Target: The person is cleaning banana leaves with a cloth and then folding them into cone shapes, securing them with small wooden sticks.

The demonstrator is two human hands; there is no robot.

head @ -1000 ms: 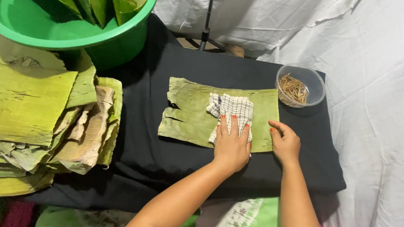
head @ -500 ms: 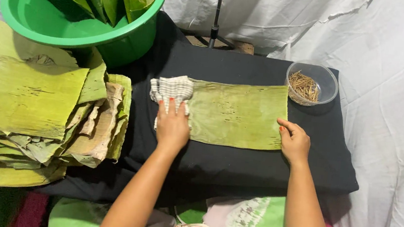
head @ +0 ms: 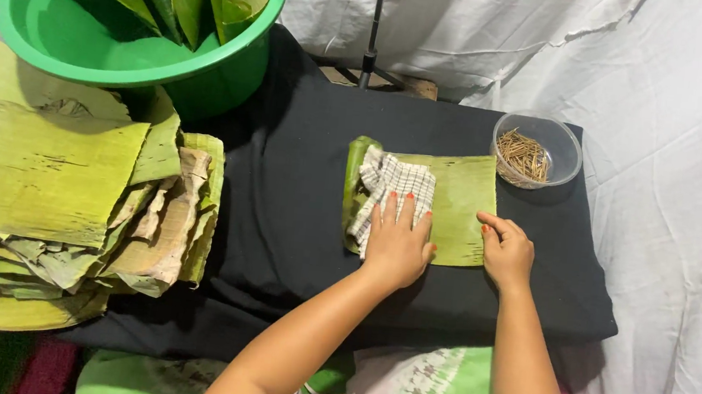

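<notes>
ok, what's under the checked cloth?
A banana leaf piece on the black pad; its left end curls up. The left hand presses the checked cloth, hiding the leaf beneath.

Woven checked cloth [head: 393, 194] is lying under the left hand's fingers [head: 402, 220]; beside the right fingertips [head: 487, 224], a smooth, faintly glossy banana leaf [head: 463, 207] is covering matt black fabric [head: 297, 217].

You have bare black surface [head: 289, 208] at nine o'clock of the folded leaf [head: 463, 209]; leaf stack [head: 48, 183] bounds it, clear bowl [head: 537, 150] blocks one o'clock.
</notes>
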